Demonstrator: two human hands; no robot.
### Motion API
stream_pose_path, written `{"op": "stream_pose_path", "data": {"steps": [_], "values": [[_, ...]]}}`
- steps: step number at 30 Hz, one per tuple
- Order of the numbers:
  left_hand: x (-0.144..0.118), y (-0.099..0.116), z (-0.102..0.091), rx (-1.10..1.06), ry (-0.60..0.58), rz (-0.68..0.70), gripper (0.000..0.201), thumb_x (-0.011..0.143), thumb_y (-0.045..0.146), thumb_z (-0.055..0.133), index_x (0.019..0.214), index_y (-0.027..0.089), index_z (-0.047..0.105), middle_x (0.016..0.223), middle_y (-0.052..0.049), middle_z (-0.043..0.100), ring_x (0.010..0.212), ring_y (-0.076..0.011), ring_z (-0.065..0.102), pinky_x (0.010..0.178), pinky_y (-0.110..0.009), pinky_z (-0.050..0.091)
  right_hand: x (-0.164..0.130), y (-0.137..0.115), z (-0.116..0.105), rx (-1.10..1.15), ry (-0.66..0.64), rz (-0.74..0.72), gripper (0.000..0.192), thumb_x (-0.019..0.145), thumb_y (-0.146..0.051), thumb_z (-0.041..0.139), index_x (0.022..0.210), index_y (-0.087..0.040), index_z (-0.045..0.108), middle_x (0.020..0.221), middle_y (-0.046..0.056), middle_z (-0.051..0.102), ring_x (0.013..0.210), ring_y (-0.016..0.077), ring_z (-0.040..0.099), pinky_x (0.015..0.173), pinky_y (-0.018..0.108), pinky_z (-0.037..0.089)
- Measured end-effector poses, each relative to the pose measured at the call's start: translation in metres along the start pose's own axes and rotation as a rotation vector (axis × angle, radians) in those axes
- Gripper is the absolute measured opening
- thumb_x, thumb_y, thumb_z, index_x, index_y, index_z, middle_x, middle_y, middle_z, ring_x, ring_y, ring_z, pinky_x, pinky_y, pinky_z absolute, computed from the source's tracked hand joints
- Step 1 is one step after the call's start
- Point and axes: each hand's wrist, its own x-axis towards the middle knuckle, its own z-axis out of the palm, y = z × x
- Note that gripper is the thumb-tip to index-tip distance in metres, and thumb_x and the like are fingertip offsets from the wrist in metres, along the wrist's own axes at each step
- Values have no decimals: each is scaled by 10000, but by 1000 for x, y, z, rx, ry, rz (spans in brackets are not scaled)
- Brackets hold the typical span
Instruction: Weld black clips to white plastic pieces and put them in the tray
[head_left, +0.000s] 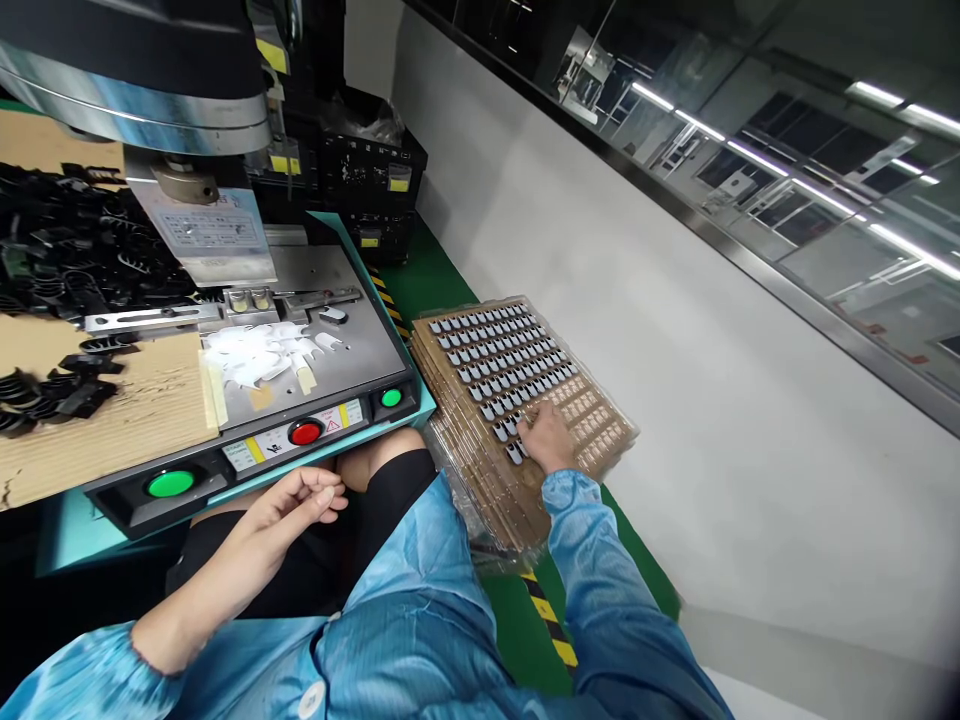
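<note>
My right hand [547, 437] reaches down onto a clear plastic tray [529, 490], its fingers bent together at the edge of the filled slots. Its fingertips hide whatever they pinch. Rows of small grey-white pieces with dark ends [501, 432] sit in the tray's pockets; the slots to the right of my hand [600, 420] hold none. Above my lap, my left hand [307, 500] is closed, thumb against the curled fingers, and nothing shows in it. In front of it is the press's control panel with a red button [306, 433] and green buttons [171, 484].
White pieces [259, 352] lie heaped on the metal press bed [360, 350], near a fixture [247, 305] below the press head [187, 185]. Black clip-like parts [82, 240] cover the cardboard [150, 390] at left. Black crates [367, 170] stand behind; a white wall [675, 350] rises right.
</note>
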Motion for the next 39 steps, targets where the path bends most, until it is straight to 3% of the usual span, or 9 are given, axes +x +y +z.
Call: {"op": "stream_pose_path", "data": {"steps": [8,13,18,25,29,32,34,39], "values": [[1,1,1,18,2,-22,493,808,606,857,1079,201,782,1042,-84,753,986,-252,732,875,-341,602,12,9,-6,-7,8,20,461,972,-232,559,1418,-140,487,1366,203,594,1139,301,642,909,372,527],[2,1,2,31,1,-36,508,807,632,847,1083,212,777,1049,-82,749,1003,-258,724,890,-353,595,18,11,1,-54,-18,-21,420,1002,-258,572,1411,-165,551,1177,159,715,1072,293,681,934,376,526],[2,0,2,52,-3,-35,519,797,651,845,1076,220,775,1052,-84,741,1010,-265,715,890,-365,593,23,10,6,-53,21,-79,337,1000,-262,587,1313,-168,667,1380,174,646,1154,279,680,1005,357,516],[5,-11,-2,64,-48,-17,462,851,606,818,1112,229,756,1080,-82,735,1031,-264,705,906,-371,575,22,6,2,-61,-10,-56,368,1007,-321,587,1311,-143,692,1326,203,668,1111,297,698,975,383,530],[8,-12,-4,91,-85,75,396,909,557,781,1119,225,727,1064,-72,722,1003,-240,690,886,-358,550,21,-4,-5,-38,104,-124,419,985,-331,606,1354,-143,668,1328,219,658,1156,314,667,996,406,515],[14,-3,-7,179,-96,197,328,963,514,733,1108,221,707,1035,-60,705,976,-211,660,905,-353,531,23,-31,-11,115,188,-309,372,964,-317,601,1296,-176,691,1227,164,694,1105,294,661,997,412,518],[19,5,-10,257,-67,267,296,990,497,697,1101,223,693,1009,-51,695,953,-200,648,904,-350,528,22,-62,-15,247,191,-473,335,957,-309,594,1249,-192,707,1181,130,701,998,269,669,958,408,535],[31,33,-28,598,83,391,251,1026,461,628,1145,247,681,1052,-54,697,977,-218,665,852,-353,529,7,-179,-15,499,138,-849,270,961,-242,590,1196,-223,720,1152,96,700,927,235,668,923,383,558]]}}
